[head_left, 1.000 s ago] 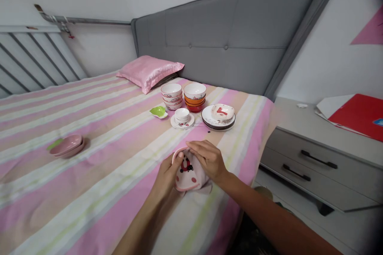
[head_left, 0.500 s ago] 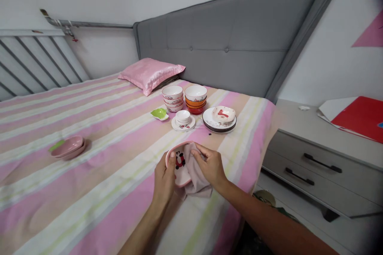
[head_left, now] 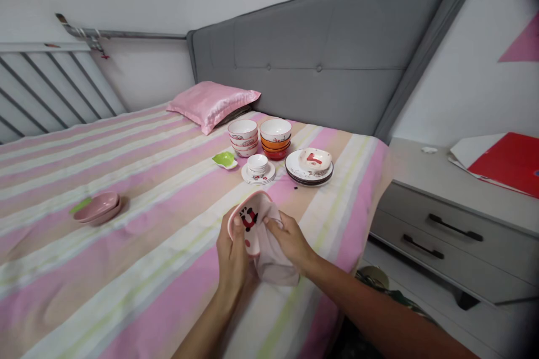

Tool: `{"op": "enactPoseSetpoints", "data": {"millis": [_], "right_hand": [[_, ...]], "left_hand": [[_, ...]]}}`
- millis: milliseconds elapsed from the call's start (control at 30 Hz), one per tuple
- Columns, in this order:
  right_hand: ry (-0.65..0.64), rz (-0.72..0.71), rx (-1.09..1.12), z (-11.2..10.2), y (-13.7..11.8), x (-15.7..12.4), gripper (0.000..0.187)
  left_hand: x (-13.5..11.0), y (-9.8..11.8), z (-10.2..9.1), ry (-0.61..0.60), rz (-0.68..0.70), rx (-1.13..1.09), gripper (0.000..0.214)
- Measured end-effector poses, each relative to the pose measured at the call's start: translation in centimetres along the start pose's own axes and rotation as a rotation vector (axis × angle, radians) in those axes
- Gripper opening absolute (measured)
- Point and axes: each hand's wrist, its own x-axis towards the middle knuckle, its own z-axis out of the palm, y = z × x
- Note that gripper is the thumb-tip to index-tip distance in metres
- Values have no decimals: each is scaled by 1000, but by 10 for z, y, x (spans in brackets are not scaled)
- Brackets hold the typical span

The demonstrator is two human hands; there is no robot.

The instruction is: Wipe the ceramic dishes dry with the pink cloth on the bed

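My left hand (head_left: 232, 244) grips the left side of a white dish (head_left: 251, 238) with a pink rim and a red-and-black cartoon print inside, its thumb over the edge. The dish is tilted on edge above the bed. A pale pinkish cloth (head_left: 275, 261) is pinched in my right hand (head_left: 295, 241), which presses it against the dish's right side; the cloth's lower end hangs down. Beyond my hands are small white cups stacked on saucers (head_left: 263, 179) and a stack of plates (head_left: 297, 171) topped by a white dish with a red print (head_left: 315, 160).
Two bowl stacks, one white-and-pink (head_left: 243, 137) and one with orange and red bowls (head_left: 275, 143), stand near a green leaf-shaped dish (head_left: 225, 160). Pink oval dishes (head_left: 97, 208) lie at left. A pink pillow (head_left: 214, 102), grey headboard (head_left: 311, 50) and nightstand (head_left: 446, 224) border the bed.
The dish has turned and shifted slightly up and left in my left hand. My right hand with the cloth has slid a little down along it.
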Motion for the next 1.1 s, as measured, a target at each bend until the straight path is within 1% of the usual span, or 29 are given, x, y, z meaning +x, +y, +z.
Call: {"op": "enactPoseSetpoints", "data": {"millis": [67, 100, 167, 233, 300, 367, 433, 467, 567, 633, 700, 767, 900, 1033, 1100], "right_hand": [[18, -21, 34, -4, -1, 3, 23], [41, -41, 11, -7, -2, 5, 22], [87, -97, -103, -16, -6, 10, 20], [91, -170, -250, -26, -10, 14, 18], [24, -246, -373, -33, -15, 16, 15], [-73, -310, -473, -36, -17, 16, 14], [-138, -345, -574, -37, -19, 15, 14], [-142, -354, -625, -36, -19, 13, 14], [-56, -423, -727, -35, -20, 10, 18], [-13, -519, -751, -33, -21, 8, 24], [-25, -611, -749, -30, -22, 6, 28], [-51, -658, -727, -27, -23, 3, 31], [-43, -670, -667, -22, -21, 2, 32], [-26, -673, -646, -24, -16, 3, 24], [-22, -671, -652, -25, -15, 4, 22]], "left_hand": [[-2, 1, 2, -69, -16, 0, 47], [-2, 2, 2, -111, -31, -13, 49], [1, 6, -1, -204, -81, -70, 49], [6, 10, -5, -296, -138, -97, 45], [12, 12, -11, -387, -173, -48, 42], [16, 11, -14, -439, -166, 41, 39], [17, 8, -15, -431, -149, 113, 39], [17, 6, -15, -414, -143, 140, 40], [16, 0, -12, -380, -135, 188, 41], [16, -2, -11, -368, -142, 196, 41], [16, -3, -11, -356, -154, 195, 41], [17, -3, -11, -344, -153, 198, 40], [16, -3, -11, -342, -121, 217, 39], [14, -1, -8, -382, -76, 260, 40], [13, 1, -8, -399, -67, 269, 39]]}}
